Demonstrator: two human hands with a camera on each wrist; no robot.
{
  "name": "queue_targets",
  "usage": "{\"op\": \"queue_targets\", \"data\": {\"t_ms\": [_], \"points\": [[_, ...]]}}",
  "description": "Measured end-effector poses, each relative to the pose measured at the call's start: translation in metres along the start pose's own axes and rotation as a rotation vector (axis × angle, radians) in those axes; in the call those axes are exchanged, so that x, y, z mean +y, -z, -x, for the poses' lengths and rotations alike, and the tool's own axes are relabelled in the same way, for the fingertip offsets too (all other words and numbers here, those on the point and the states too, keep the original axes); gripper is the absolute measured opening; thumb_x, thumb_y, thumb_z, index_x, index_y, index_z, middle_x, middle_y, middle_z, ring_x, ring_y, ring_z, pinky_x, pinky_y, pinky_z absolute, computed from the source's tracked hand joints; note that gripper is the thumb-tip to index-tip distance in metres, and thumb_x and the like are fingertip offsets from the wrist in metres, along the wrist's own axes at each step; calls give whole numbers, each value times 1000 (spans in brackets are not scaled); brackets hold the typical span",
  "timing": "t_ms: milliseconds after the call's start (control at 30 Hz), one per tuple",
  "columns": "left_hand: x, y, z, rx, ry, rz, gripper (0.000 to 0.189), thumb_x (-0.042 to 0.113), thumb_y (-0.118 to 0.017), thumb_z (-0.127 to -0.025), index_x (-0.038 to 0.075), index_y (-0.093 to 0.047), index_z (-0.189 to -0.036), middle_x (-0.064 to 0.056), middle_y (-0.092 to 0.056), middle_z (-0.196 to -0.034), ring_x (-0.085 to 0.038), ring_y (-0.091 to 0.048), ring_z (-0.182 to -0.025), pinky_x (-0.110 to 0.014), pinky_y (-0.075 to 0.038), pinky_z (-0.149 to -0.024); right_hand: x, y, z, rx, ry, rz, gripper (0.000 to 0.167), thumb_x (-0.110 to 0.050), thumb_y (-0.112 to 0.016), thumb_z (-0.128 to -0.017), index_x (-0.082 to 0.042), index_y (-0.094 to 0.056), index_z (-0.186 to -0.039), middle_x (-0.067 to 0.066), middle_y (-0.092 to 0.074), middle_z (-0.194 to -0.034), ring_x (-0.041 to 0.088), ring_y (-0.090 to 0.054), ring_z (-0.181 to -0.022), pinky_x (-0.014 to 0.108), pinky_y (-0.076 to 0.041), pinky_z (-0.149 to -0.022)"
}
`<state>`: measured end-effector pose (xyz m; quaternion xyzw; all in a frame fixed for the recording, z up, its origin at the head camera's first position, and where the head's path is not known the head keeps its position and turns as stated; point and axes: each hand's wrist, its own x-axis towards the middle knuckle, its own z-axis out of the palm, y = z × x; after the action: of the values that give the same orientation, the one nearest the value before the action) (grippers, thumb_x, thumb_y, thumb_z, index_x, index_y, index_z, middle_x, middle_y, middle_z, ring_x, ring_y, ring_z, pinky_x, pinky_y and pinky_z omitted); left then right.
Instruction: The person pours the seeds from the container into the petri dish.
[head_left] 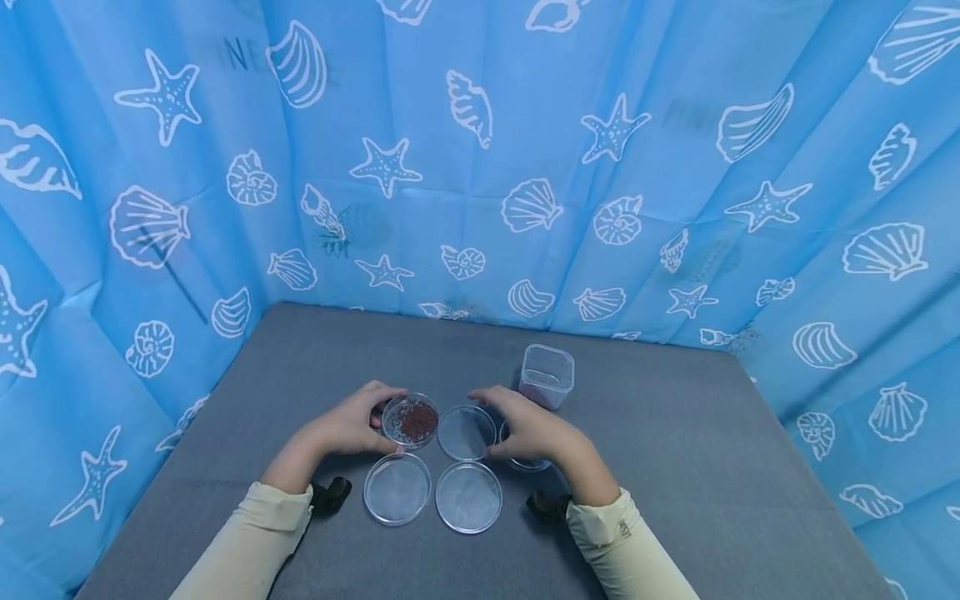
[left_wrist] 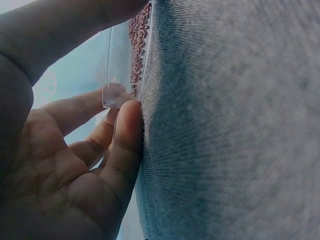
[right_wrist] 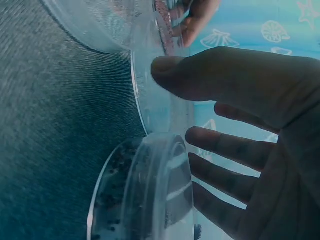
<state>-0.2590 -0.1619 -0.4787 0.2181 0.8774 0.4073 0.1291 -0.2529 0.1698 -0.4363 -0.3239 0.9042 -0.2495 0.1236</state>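
A: What's the left hand got?

B: The granule dish, far left of the bunch. Thumb and fingers pinch its rim from the left. Can't tell if it's resting on the grey table or a hair above it.

A: And the right hand?

B: Nothing gripped that I can see. Fingers spread, thumb at the clear dish just right of the granules, but can't tell if it's touching. The speckled dish is partly under that hand, farther right, with the square tub beyond.

A: So which step is it?

B: Lining up dishes, I'd guess. The near-left dish and near-right dish sit side by side in front.

A: Next move?

B: Imo hold the granules level, and if the clear one's getting moved, pinch its rim without bumping the neighbours.
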Motion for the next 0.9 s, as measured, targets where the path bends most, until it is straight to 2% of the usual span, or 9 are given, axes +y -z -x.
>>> {"op": "queue_targets", "data": {"t_ms": [300, 567, 900], "points": [[0, 0, -1, 0, 1, 4, 95, 22, -98, -74, 2, -51, -154, -17, -54, -135, -22, -57, -104, -27, -53, -83, 3, -5, -3, -25, 0, 39, 85, -17, -91, -82, -7, -50, -155, 14, -59, -151, 33, -54, -143, 52, -46, -118], [0, 0, -1, 8, -9, 5, 95, 21, -99, -73, 1, -53, -153, -16, -56, -133, -22, -58, -108, -27, -54, -84, 1, -8, -6, -12, -12, 76, 93, -22, -95, -78, -6, -48, -157, 14, -57, -152, 33, -52, -143, 53, -45, -119], [1, 0, -2, 2, 7, 2, 94, 23, -99, -74, 3, -53, -153, -16, -56, -135, -23, -58, -110, -29, -54, -85, -1, -7, -4, 10, -22, 65, 95, -22, -95, -77, -8, -48, -158, 14, -57, -152, 33, -52, -142, 53, -46, -118]]}}
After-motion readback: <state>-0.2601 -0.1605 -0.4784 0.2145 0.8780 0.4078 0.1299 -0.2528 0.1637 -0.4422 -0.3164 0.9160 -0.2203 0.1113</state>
